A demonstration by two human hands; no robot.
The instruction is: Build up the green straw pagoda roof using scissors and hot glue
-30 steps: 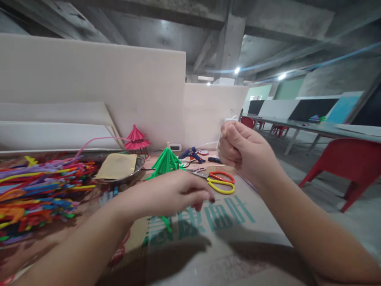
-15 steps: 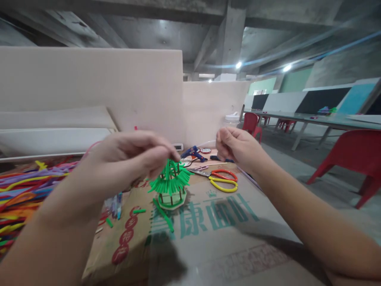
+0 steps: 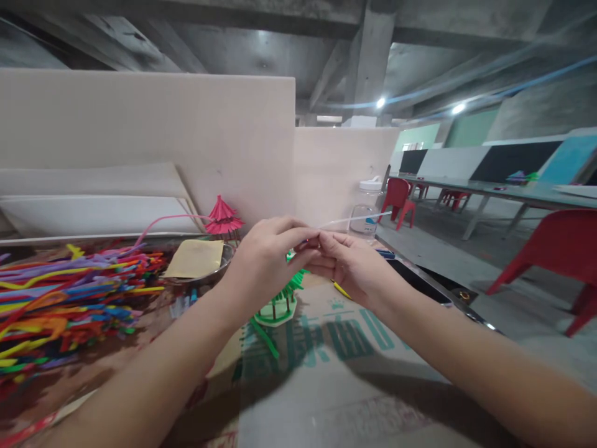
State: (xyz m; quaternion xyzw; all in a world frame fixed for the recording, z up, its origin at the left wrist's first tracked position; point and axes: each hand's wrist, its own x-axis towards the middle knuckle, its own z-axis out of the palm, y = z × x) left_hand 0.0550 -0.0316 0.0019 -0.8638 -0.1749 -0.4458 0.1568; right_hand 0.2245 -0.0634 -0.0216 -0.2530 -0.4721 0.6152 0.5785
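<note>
My left hand (image 3: 275,252) and my right hand (image 3: 347,258) meet above the cardboard, fingertips pinched together. Something tiny sits between them, too small to name. A thin clear strand (image 3: 354,219) runs from behind the fingertips toward the right; whether it is held cannot be made out. Behind and below my hands stands a green fringed model pavilion (image 3: 276,310), its top mostly hidden. A green strip (image 3: 265,339) lies in front of its base. The scissors are covered except for a bit of yellow handle (image 3: 342,290).
Colorful fuzzy stems (image 3: 69,305) are heaped at the left. Beyond them are a bowl with a yellowish sheet (image 3: 196,258) and a pink model pavilion (image 3: 224,218). A clear bottle (image 3: 366,211) stands behind my right hand. A dark tray-like object (image 3: 420,283) lies at the right edge.
My hands have come together from apart, the left moving right and the right slightly left. The view has shifted a little, and the pink pavilion and bowl now show beside my left arm.
</note>
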